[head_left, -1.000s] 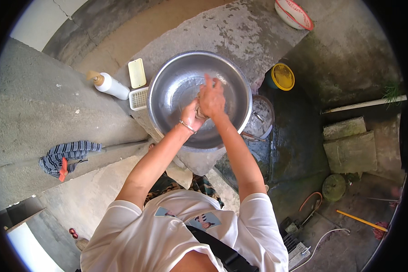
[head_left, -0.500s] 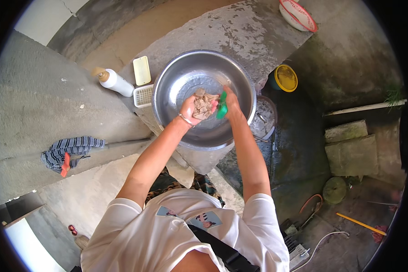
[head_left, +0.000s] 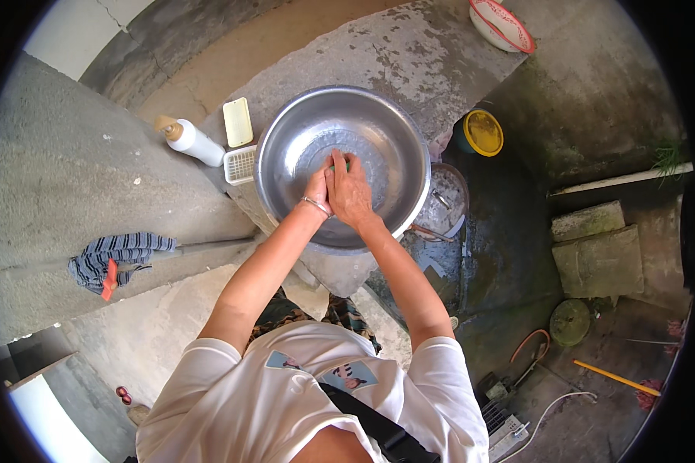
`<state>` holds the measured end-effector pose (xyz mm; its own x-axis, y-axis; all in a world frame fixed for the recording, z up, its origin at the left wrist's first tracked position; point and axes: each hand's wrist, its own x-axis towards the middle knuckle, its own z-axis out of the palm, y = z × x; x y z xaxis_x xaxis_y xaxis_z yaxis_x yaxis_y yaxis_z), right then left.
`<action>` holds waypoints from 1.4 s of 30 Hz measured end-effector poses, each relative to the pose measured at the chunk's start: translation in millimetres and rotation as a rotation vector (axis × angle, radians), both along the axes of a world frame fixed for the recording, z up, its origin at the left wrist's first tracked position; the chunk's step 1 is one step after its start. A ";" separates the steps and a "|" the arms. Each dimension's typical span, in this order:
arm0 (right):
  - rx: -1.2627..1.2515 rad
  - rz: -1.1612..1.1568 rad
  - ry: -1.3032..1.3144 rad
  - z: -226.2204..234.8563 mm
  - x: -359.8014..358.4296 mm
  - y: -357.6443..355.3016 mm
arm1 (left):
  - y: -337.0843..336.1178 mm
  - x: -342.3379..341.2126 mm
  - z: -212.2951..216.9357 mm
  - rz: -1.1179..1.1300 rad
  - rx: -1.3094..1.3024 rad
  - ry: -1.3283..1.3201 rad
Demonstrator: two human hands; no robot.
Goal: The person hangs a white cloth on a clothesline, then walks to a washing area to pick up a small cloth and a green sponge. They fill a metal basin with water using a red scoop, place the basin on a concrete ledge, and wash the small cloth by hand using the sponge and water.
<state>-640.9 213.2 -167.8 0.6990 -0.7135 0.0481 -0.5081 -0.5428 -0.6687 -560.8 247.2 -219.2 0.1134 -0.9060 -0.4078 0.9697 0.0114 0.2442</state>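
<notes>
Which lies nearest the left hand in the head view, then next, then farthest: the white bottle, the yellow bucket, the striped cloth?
From the left hand:
1. White bottle, to its left on the slab.
2. Yellow bucket, right, beyond the basin.
3. Striped cloth, far lower left.

One steel basin (head_left: pixel 378 131), one white bottle (head_left: pixel 193 141), one yellow bowl (head_left: pixel 484 132), two hands (head_left: pixel 340 189), one striped cloth (head_left: pixel 116 255).

White bottle (head_left: pixel 194 141), yellow soap bar (head_left: pixel 238 122), striped cloth (head_left: pixel 114 255), yellow lid (head_left: pixel 483 132).
</notes>
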 end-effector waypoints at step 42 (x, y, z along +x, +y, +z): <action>-0.098 0.088 0.056 18.8 -1.5 -11.3 | 8.2 -3.5 1.1 0.093 0.026 -0.014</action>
<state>-642.4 201.9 -149.0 0.7620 -0.6434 0.0740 -0.4908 -0.6482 -0.5821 -564.3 255.4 -218.1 0.2019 -0.8805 -0.4289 0.9613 0.0944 0.2588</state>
